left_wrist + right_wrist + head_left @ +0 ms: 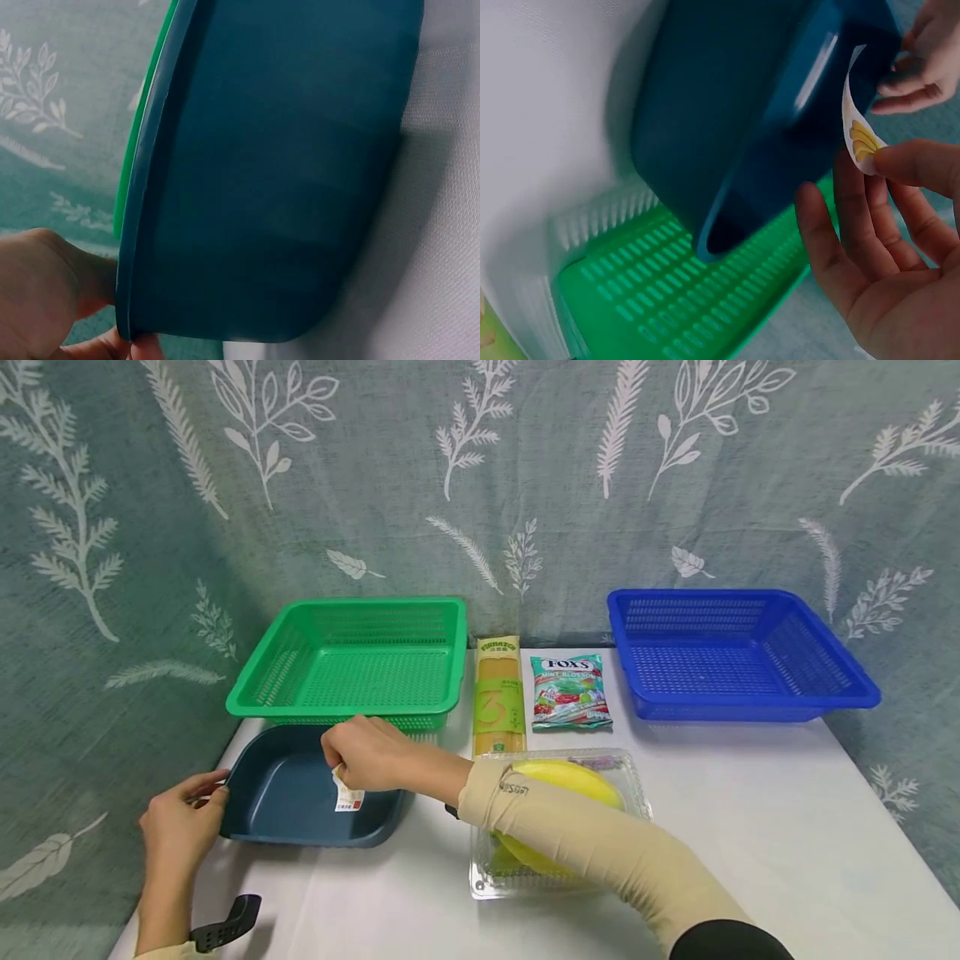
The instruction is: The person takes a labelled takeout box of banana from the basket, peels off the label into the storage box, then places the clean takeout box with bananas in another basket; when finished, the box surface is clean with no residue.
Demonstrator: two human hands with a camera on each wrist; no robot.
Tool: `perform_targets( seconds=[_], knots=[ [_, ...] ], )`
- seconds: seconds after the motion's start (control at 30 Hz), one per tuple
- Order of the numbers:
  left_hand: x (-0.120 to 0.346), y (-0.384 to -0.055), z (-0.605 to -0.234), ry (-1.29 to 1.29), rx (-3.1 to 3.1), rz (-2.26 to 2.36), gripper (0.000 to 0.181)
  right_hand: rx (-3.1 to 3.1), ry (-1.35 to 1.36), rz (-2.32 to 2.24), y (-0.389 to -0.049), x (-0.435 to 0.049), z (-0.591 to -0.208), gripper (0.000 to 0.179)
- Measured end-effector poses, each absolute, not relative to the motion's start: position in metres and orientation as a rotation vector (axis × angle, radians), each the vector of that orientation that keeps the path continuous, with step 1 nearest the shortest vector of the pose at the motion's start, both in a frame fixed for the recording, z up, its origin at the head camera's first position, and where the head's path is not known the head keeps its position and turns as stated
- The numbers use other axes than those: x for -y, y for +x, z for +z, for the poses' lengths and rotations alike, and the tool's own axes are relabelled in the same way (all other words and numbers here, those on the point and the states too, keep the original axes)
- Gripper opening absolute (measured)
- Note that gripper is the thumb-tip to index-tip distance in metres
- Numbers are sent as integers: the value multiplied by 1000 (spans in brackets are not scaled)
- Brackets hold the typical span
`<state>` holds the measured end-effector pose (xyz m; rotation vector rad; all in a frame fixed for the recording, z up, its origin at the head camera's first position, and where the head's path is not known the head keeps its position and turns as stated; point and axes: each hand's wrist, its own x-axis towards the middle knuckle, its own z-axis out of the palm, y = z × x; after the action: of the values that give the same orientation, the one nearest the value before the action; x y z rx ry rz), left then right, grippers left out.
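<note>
My left hand (183,818) grips the rim of a dark blue plastic basin (277,793) at its left end, thumb and fingertips on the edge. Over the basin's right part, my right hand (367,753) pinches a small white paper label (348,797) between thumb and fingers. In the right wrist view the label (864,142) curls and carries a printed yellow, banana-like picture; its far end overlaps the basin's inside wall. The left wrist view has the basin's outer wall (270,165) filling its middle, with my left fingers at the lower corner of the rim.
Behind the basin stands a green slotted basket (352,681); a blue one (697,664) is at the back right. Between them lie a pasta pack (498,693) and a Fox's candy bag (572,693). My right forearm crosses a clear box (633,785) of yellow fruit.
</note>
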<state>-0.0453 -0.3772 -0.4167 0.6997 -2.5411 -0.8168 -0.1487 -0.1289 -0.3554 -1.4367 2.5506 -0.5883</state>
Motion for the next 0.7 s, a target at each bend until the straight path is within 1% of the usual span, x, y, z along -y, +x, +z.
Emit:
perform_targets(
  seconds=[0.23, 0.37, 0.57, 0.7],
  knots=[
    [380, -45, -416, 711, 2540, -840, 29, -2523, -1401, -490, -148, 136, -364, 16],
    [379, -45, -414, 744, 2556, -838, 30, -2508, -1401, -400, -146, 143, -372, 18],
    [379, -46, -414, 760, 2564, -846, 31, -2524, -1407, -229, -140, 151, -381, 7],
    [380, -45, -414, 750, 2558, -852, 30, -2552, -1411, -171, -138, 155, -384, 10]
  ],
)
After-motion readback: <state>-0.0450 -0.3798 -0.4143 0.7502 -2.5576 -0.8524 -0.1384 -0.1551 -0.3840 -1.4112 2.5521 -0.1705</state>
